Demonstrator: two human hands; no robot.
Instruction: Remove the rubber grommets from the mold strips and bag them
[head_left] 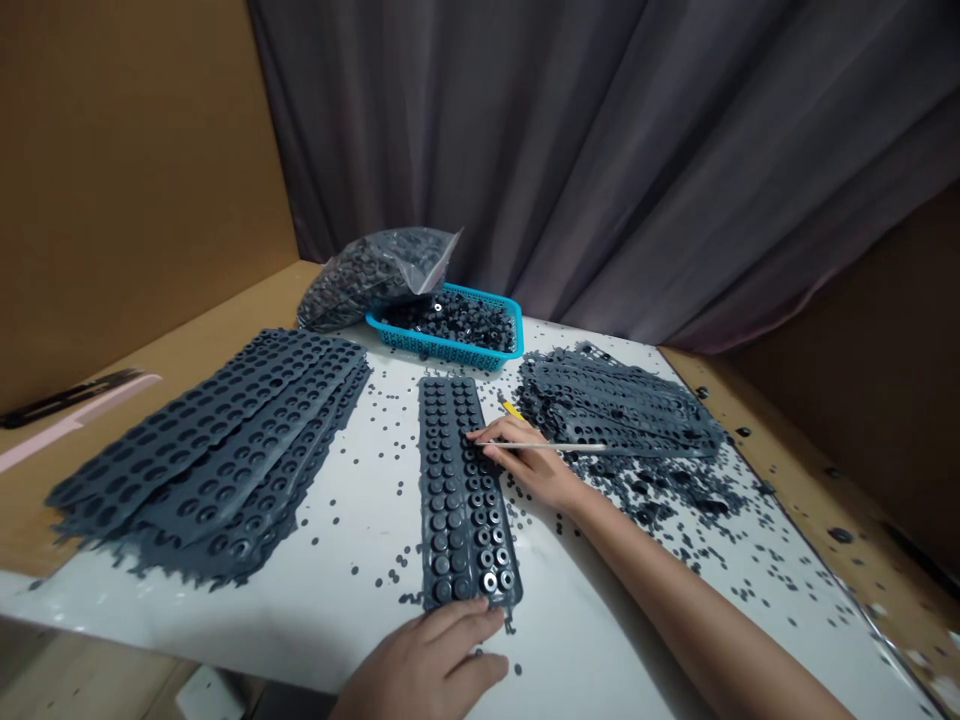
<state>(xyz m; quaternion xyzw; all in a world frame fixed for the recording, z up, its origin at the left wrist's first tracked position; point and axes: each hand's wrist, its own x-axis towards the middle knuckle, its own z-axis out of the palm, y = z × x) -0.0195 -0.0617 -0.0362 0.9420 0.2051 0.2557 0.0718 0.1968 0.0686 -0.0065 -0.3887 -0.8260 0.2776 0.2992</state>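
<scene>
A long dark grey rubber strip (459, 480) full of round button shapes lies lengthwise on the white table top (360, 520). My left hand (431, 660) rests on the table at the strip's near end, fingers flat and touching its edge. My right hand (525, 462) sits on the strip's right side, fingers pinched round a thin stick (559, 446) whose tip points at the strip. A small yellow object (513, 410) shows just beyond that hand.
A stack of grey strips (217, 440) lies at the left, another pile (615, 405) at the right. Behind stand a blue basket (450, 325) of small black rings and a plastic bag (379, 270) of them. Small black bits litter the table. A dark curtain hangs behind.
</scene>
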